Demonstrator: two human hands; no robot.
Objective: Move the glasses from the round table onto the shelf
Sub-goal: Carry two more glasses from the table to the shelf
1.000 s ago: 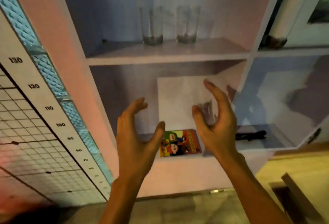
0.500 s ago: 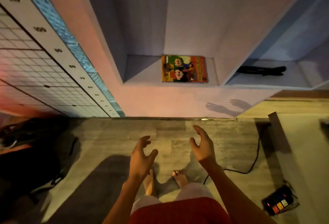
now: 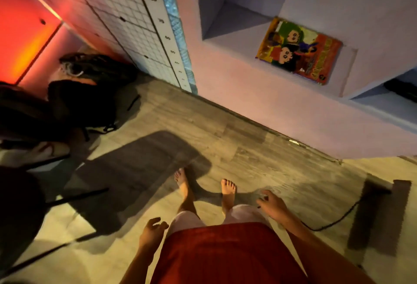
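Note:
No glasses and no round table are in view now. The white shelf unit (image 3: 282, 108) fills the upper right, seen from above and tilted; only its lowest compartments show. My left hand (image 3: 152, 234) hangs low beside my red shirt, fingers loosely apart, holding nothing. My right hand (image 3: 273, 204) hangs at my right side over the floor, fingers spread and empty. Both hands are well away from the shelf.
A colourful comic book (image 3: 297, 50) lies in the lower shelf compartment. A height chart (image 3: 167, 35) runs up the wall left of the shelf. A dark bag (image 3: 90, 94) and dark chair legs (image 3: 56, 202) sit at left. A black cable (image 3: 334, 220) crosses the floor at right.
My view has swung down and left, away from the shelf with the two glasses. Both hands have dropped from chest height to my sides, empty.

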